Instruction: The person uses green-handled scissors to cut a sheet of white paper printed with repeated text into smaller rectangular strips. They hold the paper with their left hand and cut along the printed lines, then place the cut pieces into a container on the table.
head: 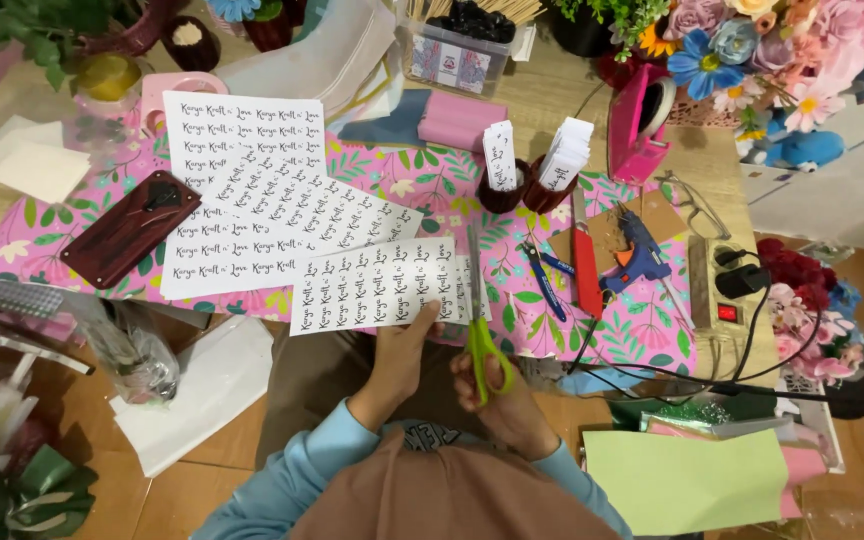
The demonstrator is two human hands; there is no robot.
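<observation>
white label sheets [252, 190] are lying mid-mat; one sheet [372, 285] is overhanging the near edge; a clear labelled box [457, 60] is standing at the far edge.

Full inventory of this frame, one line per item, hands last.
printed sheets: several, white with black lettering, overlapping mid-table
held sheet: one, white, table's near edge
scissors: one, green handles, cutting the held sheet
table cover: one, pink floral
dark tray: one, reddish-brown, left
cups of slips: two, dark red, centre back
glue gun: one, blue, right
box cutter: one, red, beside glue gun
tape dispenser: one, pink, back right
power strip: one, right edge
left hand: holds sheet
right hand: in scissors
</observation>
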